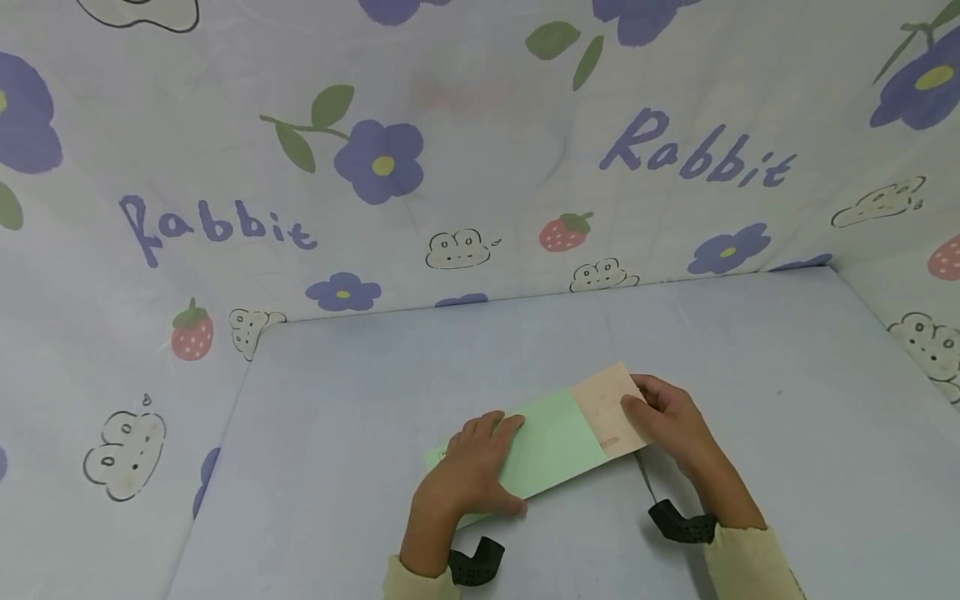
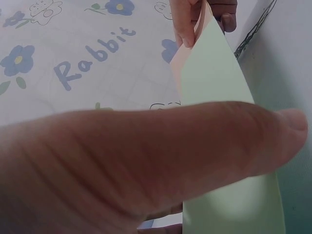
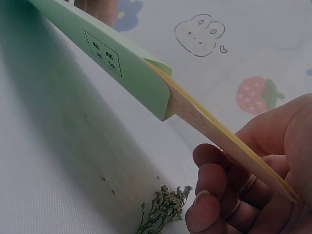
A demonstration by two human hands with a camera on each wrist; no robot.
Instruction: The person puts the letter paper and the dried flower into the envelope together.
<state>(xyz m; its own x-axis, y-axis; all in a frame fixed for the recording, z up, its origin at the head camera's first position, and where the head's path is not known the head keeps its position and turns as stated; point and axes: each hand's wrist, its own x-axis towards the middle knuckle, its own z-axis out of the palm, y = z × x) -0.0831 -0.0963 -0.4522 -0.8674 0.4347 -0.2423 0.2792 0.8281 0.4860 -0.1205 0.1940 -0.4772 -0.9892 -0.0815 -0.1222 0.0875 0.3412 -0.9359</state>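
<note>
Head view: left fingers (image 1: 495,429) flat on smooth green envelope (image 1: 551,446), right fingers (image 1: 637,408) pinching stiff peach card (image 1: 606,404).

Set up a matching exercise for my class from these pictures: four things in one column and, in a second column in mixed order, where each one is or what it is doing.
Column one:
1. left hand
2. right hand
3. peach card
4. dried sprig

Column two:
A. lies on the table under the envelope
B. sticks out of the green envelope
C. pinches the card's free end
D. rests on the envelope's near end

Pairs: 1-D, 2-C, 3-B, 4-A
</note>
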